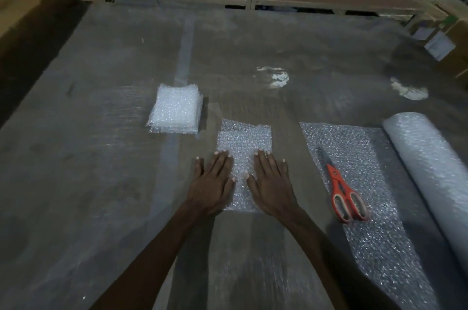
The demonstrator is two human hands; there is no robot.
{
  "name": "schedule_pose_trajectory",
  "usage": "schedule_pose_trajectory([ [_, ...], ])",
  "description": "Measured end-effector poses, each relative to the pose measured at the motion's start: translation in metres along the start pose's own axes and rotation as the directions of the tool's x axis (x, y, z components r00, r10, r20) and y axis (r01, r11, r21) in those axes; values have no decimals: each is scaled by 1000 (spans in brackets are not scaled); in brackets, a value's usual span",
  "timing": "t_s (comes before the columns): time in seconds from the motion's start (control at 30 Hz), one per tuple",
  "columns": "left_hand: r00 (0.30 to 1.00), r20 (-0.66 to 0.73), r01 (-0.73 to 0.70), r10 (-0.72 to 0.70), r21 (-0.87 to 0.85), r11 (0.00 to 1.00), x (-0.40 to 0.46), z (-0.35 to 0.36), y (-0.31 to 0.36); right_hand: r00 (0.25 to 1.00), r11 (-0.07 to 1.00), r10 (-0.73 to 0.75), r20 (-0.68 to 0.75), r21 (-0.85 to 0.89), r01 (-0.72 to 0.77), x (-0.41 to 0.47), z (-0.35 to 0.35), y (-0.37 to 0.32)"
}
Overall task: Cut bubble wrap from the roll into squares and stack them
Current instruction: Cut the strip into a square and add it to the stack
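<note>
Hands, left (211, 183) and right (272, 183), flat, fingers straight, pressing bubble wrap piece (243, 142) on table (101, 183)

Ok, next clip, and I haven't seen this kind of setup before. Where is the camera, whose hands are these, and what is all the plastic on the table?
There is no machine here. The one picture comes from a wide-angle camera worn on a person's head, looking forward and down, so the two bare arms reaching in from the bottom are the wearer's own.

The left hand and right hand lie flat with straight fingers, pressing on a cut piece of bubble wrap that looks folded over. Neither hand grips anything.

On the table, up and to the left, sits a stack of finished squares. To the right lies the roll, with a stretch of it unrolled toward the hands. The orange-handled scissors rest, closed, on that unrolled sheet.

Behind are shelves and cardboard boxes, too dim to make out.
</note>
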State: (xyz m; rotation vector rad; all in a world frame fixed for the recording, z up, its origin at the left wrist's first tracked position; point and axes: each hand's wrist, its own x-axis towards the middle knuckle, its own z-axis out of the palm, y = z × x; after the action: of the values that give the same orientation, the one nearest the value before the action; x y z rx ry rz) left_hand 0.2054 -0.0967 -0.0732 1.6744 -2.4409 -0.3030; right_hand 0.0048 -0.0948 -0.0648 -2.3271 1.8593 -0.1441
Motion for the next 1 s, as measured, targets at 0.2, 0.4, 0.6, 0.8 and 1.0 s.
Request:
schedule_pose_trajectory([
  [0.2,1000,-26,-7,7,15,1000,-14,-8,-19,1000,999,-4,-3,-35,4,-11,-4,21],
  [0.4,1000,-28,-11,12,59,998,-16,-15,-19,999,998,-52,-10,42,52,-16,-10,25],
  [0.6,999,-36,-6,8,58,998,-17,-16,-17,922,912,-280,-266,227,343,-56,-19,29],
  [0.8,999,-38,12,-10,49,999,-21,-14,-15,860,872,-416,-297,138,470,-66,-14,25],
  [1.0,999,-41,5,-29,-497,868,-52,-31,5,884,900,-344,-315,158,407,-83,-21,25],
])
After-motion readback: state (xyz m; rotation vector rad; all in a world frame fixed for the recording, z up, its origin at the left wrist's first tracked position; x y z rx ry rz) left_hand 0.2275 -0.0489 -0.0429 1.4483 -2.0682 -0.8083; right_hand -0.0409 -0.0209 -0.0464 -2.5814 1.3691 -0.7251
